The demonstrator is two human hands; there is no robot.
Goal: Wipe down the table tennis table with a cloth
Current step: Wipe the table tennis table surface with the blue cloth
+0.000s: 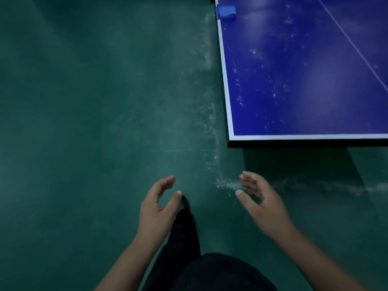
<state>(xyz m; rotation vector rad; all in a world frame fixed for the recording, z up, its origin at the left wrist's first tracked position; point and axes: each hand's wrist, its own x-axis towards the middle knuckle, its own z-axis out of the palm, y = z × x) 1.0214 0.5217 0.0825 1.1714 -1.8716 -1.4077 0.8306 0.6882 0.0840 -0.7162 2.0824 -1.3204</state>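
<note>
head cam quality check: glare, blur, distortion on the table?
Head view: dim overall; soft glare patches on the blue table top; its straight edges splay from wide-angle distortion; white specks stay readable; blue cloth at the far edge is small and soft; both hands fairly sharp; dark shadow under the table.

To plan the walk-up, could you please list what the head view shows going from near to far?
Left hand and right hand, floor, near table edge, speckled blue top, cloth at the far left edge.
</note>
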